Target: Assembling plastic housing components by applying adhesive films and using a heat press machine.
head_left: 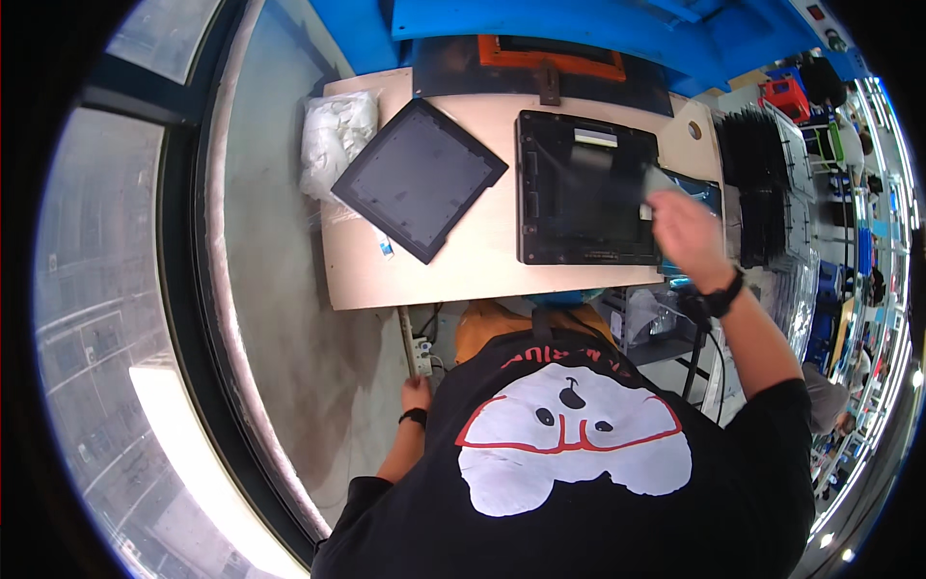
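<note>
My right hand is raised over the right edge of a black, frame-like device housing lying flat on the table. Its fingers are pinched on a thin, pale, see-through piece, blurred and too unclear to name. A white label strip sits along the housing's far side. Left of it lies a dark square panel, turned cornerwise. Down by my left side, below the table's front edge, my left hand is curled at the lower end of a narrow upright bar; what its fingers hold is hidden.
The pale wooden table carries a clear plastic bag bundle at far left and a small blue-white piece. Behind stands an orange frame under blue shelving. Black panels in a rack stand to the right; a glass wall is left.
</note>
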The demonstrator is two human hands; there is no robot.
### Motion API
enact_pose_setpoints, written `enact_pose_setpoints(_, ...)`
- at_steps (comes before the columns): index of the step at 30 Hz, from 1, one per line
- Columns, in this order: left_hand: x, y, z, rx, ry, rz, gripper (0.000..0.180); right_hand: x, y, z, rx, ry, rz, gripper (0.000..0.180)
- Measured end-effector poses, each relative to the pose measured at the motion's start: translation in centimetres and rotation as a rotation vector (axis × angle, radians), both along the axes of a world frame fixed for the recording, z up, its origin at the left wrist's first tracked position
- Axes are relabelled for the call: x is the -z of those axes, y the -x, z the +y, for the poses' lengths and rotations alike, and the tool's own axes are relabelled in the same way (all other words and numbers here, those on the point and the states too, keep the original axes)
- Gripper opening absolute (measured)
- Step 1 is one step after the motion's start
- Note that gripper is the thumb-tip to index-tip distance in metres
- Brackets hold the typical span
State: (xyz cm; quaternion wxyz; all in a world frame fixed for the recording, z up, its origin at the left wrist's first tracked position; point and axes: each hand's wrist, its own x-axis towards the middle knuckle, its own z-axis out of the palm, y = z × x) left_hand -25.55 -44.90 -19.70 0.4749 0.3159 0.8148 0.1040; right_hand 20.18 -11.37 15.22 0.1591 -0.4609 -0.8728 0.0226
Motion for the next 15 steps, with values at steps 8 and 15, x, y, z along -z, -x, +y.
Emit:
enact_pose_setpoints(8,-12.9,-2.2,24.3,-0.4,-0.703,-0.337,0.051,-2.8,-3.4,-2.1,0.756,0.531,1.094,0.016)
enact_pose_setpoints(15,-12.9,-3.6,31.4,-0.568,-0.476,-0.366,0.066,12.3,-4.5,-5.3,0.982,0.857,1.805,0.016)
